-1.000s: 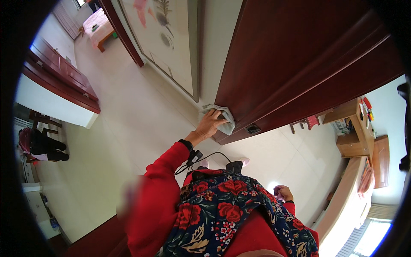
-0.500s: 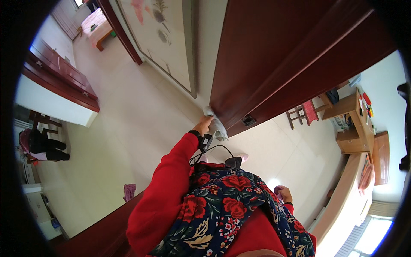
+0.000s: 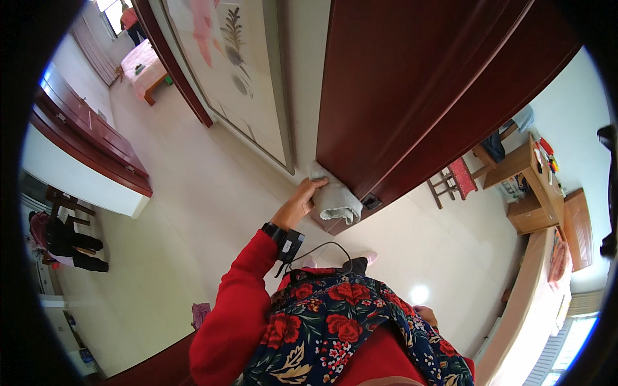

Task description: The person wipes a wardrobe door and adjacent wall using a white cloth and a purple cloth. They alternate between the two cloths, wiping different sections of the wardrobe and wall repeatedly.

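Observation:
My left hand (image 3: 297, 204) grips a light grey cloth (image 3: 338, 198) and presses it on the edge of the dark red-brown door frame (image 3: 412, 116). The fingers are wrapped over the cloth's left side while its loose end hangs to the right. Just beside the cloth sits a small metal strike plate (image 3: 371, 202) in the frame. A black band with a small box and a cable circles my left wrist. Low at my right side, my right hand (image 3: 426, 315) shows only in part beside the flowered apron (image 3: 347, 302); its fingers are mostly hidden.
Left of the frame hangs a large framed picture (image 3: 244, 77). A purple cloth (image 3: 200, 314) lies low at the left. Another person (image 3: 67, 241) bends over at the far left, and one more (image 3: 131, 24) stands beyond the pink bed. A red-seated stool (image 3: 461, 175) and wooden desk (image 3: 531, 170) stand at right.
The grey cloth has moved slightly down and right along the frame, and more of it shows. My right hand has dropped lower and is more hidden; the purple thing at it barely shows now.

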